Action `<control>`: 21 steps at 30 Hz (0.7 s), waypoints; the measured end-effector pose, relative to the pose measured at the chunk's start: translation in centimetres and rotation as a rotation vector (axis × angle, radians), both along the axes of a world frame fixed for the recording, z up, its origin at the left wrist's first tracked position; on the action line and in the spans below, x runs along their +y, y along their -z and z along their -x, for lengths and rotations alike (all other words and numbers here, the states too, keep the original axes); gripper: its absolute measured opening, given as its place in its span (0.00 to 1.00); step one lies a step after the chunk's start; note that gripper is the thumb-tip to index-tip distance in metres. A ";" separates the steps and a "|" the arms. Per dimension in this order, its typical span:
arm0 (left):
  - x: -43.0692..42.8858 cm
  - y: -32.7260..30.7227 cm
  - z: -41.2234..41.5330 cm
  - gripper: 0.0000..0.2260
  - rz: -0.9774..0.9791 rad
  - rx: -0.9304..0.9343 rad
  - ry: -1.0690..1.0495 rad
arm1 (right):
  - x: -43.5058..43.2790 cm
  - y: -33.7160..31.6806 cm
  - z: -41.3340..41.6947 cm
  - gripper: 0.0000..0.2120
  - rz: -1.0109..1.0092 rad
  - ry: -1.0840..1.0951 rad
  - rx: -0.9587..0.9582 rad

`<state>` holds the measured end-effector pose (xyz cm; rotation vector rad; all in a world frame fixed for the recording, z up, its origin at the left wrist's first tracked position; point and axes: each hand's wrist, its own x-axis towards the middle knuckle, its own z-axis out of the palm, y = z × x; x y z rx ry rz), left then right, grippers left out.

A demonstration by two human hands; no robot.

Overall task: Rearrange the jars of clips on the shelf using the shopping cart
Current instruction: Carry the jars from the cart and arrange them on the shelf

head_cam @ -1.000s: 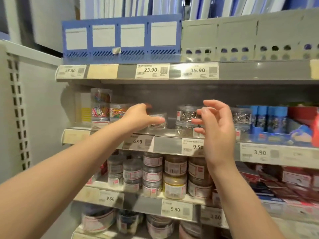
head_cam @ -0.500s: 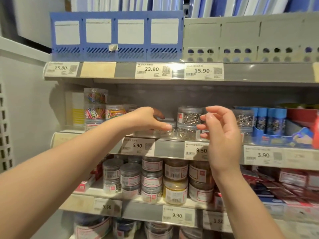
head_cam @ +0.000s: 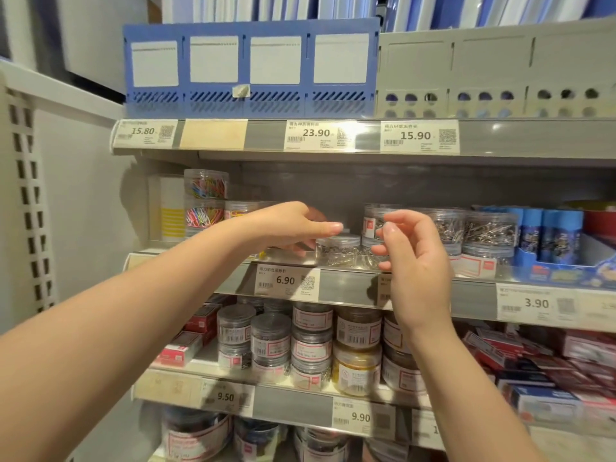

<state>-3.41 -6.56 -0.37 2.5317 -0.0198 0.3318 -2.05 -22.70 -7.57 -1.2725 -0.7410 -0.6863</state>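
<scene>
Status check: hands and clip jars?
Left hand over low silver-clip jar, grip unclear. Right hand open, empty, beside it. Stacked clip jars close behind.

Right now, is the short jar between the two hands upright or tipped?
Upright: the short jar sits flat on the shelf, with its lid on top.

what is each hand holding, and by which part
The right hand holds nothing. The left hand has its fingers over the lid of a low jar; a grip cannot be told.

Bright even light, soft blur, edges bowed
</scene>
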 end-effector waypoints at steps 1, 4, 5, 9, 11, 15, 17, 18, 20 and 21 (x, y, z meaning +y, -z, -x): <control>0.0 0.0 0.1 0.26 -0.004 -0.013 -0.006 | 0.1 -0.1 0.1 0.03 0.004 0.003 -0.002; 0.2 0.1 0.7 0.19 -0.090 -0.206 -0.061 | 0.5 -0.2 0.1 0.03 0.031 0.019 -0.015; 0.4 0.2 1.1 0.16 -0.098 -0.293 -0.075 | 0.6 -0.3 0.1 0.03 0.043 0.026 -0.026; 1.0 0.7 2.9 0.08 -0.071 -0.547 -0.081 | 1.9 -0.7 0.3 0.07 0.100 0.050 -0.053; 1.7 0.7 3.7 0.04 -0.066 -0.645 -0.110 | 2.9 -0.9 0.3 0.05 0.136 0.031 -0.042; 3.6 1.0 4.4 0.04 0.084 -0.825 -0.225 | 5.1 -1.8 0.7 0.05 0.235 0.015 -0.073; 4.5 1.4 4.6 0.04 0.134 -0.896 -0.285 | 6.4 -2.5 1.2 0.06 0.321 0.017 -0.097; 5.0 1.6 4.6 0.04 0.143 -0.922 -0.309 | 7.1 -3.0 1.4 0.06 0.368 0.020 -0.106; 5.9 1.9 4.9 0.05 0.116 -0.964 -0.374 | 8.6 -4.2 1.5 0.08 0.461 0.039 -0.113; 6.4 2.1 5.0 0.06 0.090 -0.984 -0.408 | 9.4 -5.0 1.3 0.09 0.500 0.051 -0.101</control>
